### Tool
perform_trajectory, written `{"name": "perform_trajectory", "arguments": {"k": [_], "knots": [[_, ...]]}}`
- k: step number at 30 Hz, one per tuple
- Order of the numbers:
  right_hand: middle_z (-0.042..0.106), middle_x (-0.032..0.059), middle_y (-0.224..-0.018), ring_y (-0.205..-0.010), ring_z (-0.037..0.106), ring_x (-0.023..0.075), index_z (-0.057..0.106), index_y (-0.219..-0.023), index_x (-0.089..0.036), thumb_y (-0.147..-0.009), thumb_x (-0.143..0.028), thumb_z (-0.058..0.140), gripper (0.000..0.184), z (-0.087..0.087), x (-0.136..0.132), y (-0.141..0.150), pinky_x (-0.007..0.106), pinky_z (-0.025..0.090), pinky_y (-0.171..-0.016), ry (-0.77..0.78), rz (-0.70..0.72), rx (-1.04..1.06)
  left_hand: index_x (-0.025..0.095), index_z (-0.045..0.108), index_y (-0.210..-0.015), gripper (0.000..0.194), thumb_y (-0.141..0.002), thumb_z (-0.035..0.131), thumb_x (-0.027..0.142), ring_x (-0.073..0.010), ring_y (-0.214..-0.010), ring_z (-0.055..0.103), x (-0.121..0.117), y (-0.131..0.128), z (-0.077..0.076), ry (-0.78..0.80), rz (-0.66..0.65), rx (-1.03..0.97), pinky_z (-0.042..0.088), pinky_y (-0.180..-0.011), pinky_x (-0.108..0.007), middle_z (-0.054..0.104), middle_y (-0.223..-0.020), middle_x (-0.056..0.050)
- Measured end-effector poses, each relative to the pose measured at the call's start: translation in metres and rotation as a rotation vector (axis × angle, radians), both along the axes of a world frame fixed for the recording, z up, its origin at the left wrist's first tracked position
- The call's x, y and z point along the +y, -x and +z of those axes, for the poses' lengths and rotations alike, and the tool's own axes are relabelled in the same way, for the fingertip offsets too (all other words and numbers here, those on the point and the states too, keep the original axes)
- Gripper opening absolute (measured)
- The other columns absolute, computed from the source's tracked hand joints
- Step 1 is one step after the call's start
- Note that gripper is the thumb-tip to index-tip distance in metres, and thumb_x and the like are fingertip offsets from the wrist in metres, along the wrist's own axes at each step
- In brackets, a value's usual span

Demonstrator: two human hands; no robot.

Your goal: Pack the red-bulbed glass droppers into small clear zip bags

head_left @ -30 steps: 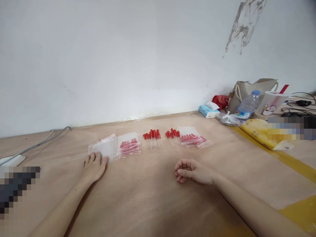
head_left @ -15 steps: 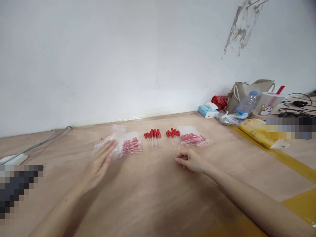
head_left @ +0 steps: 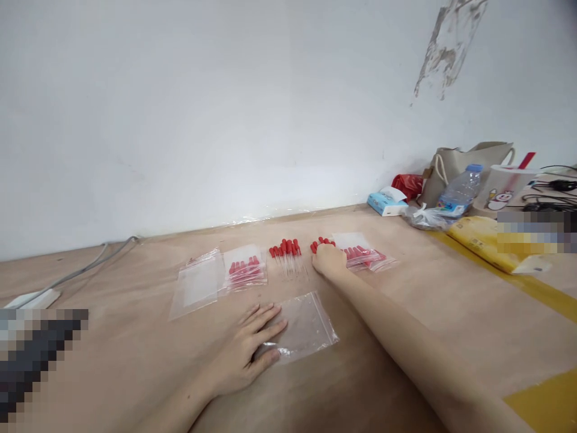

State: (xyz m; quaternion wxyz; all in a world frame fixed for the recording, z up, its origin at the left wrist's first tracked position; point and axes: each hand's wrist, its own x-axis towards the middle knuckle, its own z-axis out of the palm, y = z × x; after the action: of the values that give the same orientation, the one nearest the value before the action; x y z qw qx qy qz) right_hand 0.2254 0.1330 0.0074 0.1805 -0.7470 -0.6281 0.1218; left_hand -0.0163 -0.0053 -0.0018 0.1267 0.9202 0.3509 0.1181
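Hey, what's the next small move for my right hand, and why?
I'd probably close the fingers of your right hand on one of the red-topped droppers there and lift it slightly. That hand is right at the group, though it hides its own grip, and your left hand lies open on the edge of a clear, flat bag.

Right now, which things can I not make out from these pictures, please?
All in the head view:
Right hand: its fingertips are hidden behind the hand itself, so its grip is unclear.
Red-topped droppers beside it: their stems are covered by this hand.
Dark object: pixelated, and cut off by the left edge.
Beige bag: its contents are hidden by its side.
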Motion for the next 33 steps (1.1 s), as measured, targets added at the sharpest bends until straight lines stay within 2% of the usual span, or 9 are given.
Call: {"name": "perform_trajectory", "arguments": {"k": [5, 8, 10, 12, 14, 16, 23, 28, 33], "knots": [[0.062, 0.0211, -0.097, -0.094, 0.058, 0.0278, 0.06, -0.089, -0.01, -0.08, -0.022, 0.048, 0.019, 0.01, -0.005, -0.009, 0.036, 0.042, -0.076, -0.026, 0.038, 0.142, 0.032, 0.034, -0.133, 0.044, -0.09, 0.043, 0.029, -0.0244, -0.131, 0.023, -0.002, -0.003, 0.001, -0.004, 0.008, -0.021, 0.016, -0.106, -0.052, 0.028, -0.142, -0.002], [0.064, 0.012, -0.085, -0.082, 0.06, 0.0203, 0.056, -0.087, -0.014, -0.085, -0.032, 0.04, 0.024, 0.016, -0.022, -0.029, 0.029, 0.043, -0.07, -0.072, 0.106, 0.248, 0.029, 0.041, -0.13, 0.038, -0.092, 0.036, 0.024, -0.0226, -0.132, 0.021, -0.006, -0.007, 0.003, -0.051, 0.103, -0.068, 0.012, -0.107, -0.052, 0.033, -0.14, -0.002], [0.061, 0.0038, -0.072, -0.068, 0.059, 0.0151, 0.049, -0.095, -0.016, -0.085, -0.036, 0.039, 0.025, 0.013, -0.04, -0.043, 0.026, 0.044, -0.061, -0.111, 0.156, 0.427, 0.027, 0.045, -0.127, 0.036, -0.092, 0.036, 0.025, -0.0223, -0.131, 0.023, -0.008, -0.012, 0.005, -0.066, 0.126, -0.089, 0.014, -0.107, -0.052, 0.039, -0.137, -0.003], [0.054, -0.0038, -0.062, -0.053, 0.054, 0.0122, 0.037, -0.109, -0.017, -0.079, -0.039, 0.048, 0.039, 0.005, -0.06, -0.055, 0.024, 0.042, -0.051, -0.152, 0.209, 0.759, 0.027, 0.049, -0.124, 0.035, -0.091, 0.039, 0.026, -0.0232, -0.13, 0.026, -0.01, -0.019, 0.007, -0.065, 0.075, -0.082, 0.014, -0.107, -0.052, 0.042, -0.134, -0.004], [0.05, -0.0075, -0.063, -0.048, 0.051, 0.0108, 0.023, -0.119, -0.02, -0.071, -0.038, 0.06, 0.064, -0.004, -0.078, -0.061, 0.024, 0.042, -0.046, -0.154, 0.248, 1.03, 0.028, 0.05, -0.123, 0.034, -0.09, 0.042, 0.027, -0.0243, -0.129, 0.028, -0.01, -0.025, 0.007, -0.072, 0.013, -0.063, 0.01, -0.107, -0.054, 0.043, -0.133, -0.003], [0.049, -0.0072, -0.068, -0.048, 0.052, 0.0106, 0.014, -0.124, -0.025, -0.066, -0.037, 0.065, 0.079, -0.012, -0.091, -0.061, 0.025, 0.044, -0.046, -0.147, 0.255, 1.149, 0.031, 0.05, -0.122, 0.034, -0.089, 0.043, 0.027, -0.0251, -0.129, 0.028, -0.008, -0.03, 0.006, -0.076, -0.009, -0.049, 0.007, -0.106, -0.056, 0.043, -0.133, -0.003], [0.047, -0.0047, -0.073, -0.053, 0.057, 0.0118, 0.017, -0.123, -0.025, -0.069, -0.041, 0.063, 0.072, -0.026, -0.111, -0.052, 0.028, 0.051, -0.05, -0.187, 0.201, 1.221, 0.032, 0.047, -0.125, 0.035, -0.09, 0.043, 0.031, -0.025, -0.127, 0.031, -0.004, -0.031, -0.005, -0.02, 0.005, -0.003, 0.013, -0.105, -0.055, 0.039, -0.137, -0.004], [0.048, -0.0054, -0.072, -0.053, 0.057, 0.0121, 0.021, -0.121, -0.024, -0.069, -0.043, 0.063, 0.069, -0.026, -0.114, -0.048, 0.028, 0.051, -0.051, -0.151, 0.219, 1.238, 0.031, 0.045, -0.127, 0.036, -0.091, 0.041, 0.029, -0.0231, -0.128, 0.03, -0.005, -0.03, -0.006, -0.047, -0.005, 0.04, 0.015, -0.105, -0.054, 0.035, -0.138, -0.005], [0.048, -0.0064, -0.069, -0.052, 0.057, 0.0121, 0.024, -0.118, -0.025, -0.068, -0.043, 0.064, 0.066, -0.022, -0.115, -0.049, 0.027, 0.05, -0.048, -0.198, 0.154, 1.246, 0.032, 0.044, -0.127, 0.036, -0.091, 0.039, 0.033, -0.0227, -0.128, 0.03, -0.004, -0.031, -0.004, -0.054, -0.004, 0.06, 0.016, -0.105, -0.054, 0.036, -0.138, -0.004]]}}
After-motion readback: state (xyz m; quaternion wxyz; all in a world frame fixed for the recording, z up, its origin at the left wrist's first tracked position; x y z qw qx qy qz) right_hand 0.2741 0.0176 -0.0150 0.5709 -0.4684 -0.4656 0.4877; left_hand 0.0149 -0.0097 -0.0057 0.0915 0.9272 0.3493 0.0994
